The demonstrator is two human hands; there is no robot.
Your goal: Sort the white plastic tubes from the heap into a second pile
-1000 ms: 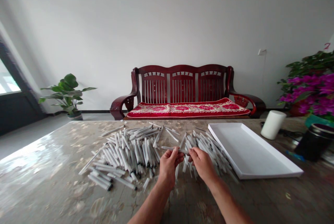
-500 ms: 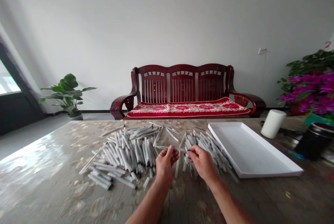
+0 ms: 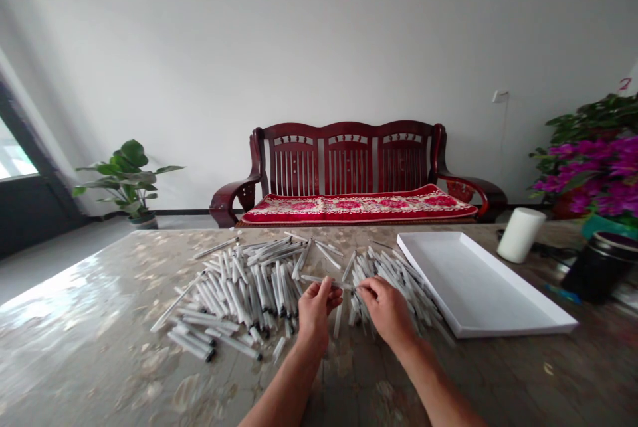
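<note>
My left hand is closed round a slim whitish pen, which lies almost level and sticks out to the left of the thumb. Close by on the right, my right hand is pinched at the pen's right end; what sits between its fingertips is too small to make out. Left of the hands spreads a large heap of translucent white pens, many with black ends. A second heap of similar pens lies behind and beside my right hand. A few loose ones lie between the heaps.
A shallow white box tray stands right of the second heap. Beyond it are a white cylinder, a black canister and purple flowers. A wooden bench stands behind the stone-patterned table.
My right hand has moved slightly left, bringing its fingertips to the pen's end. The dark bit seen earlier at those fingertips no longer shows. My left hand stays nearly still.
</note>
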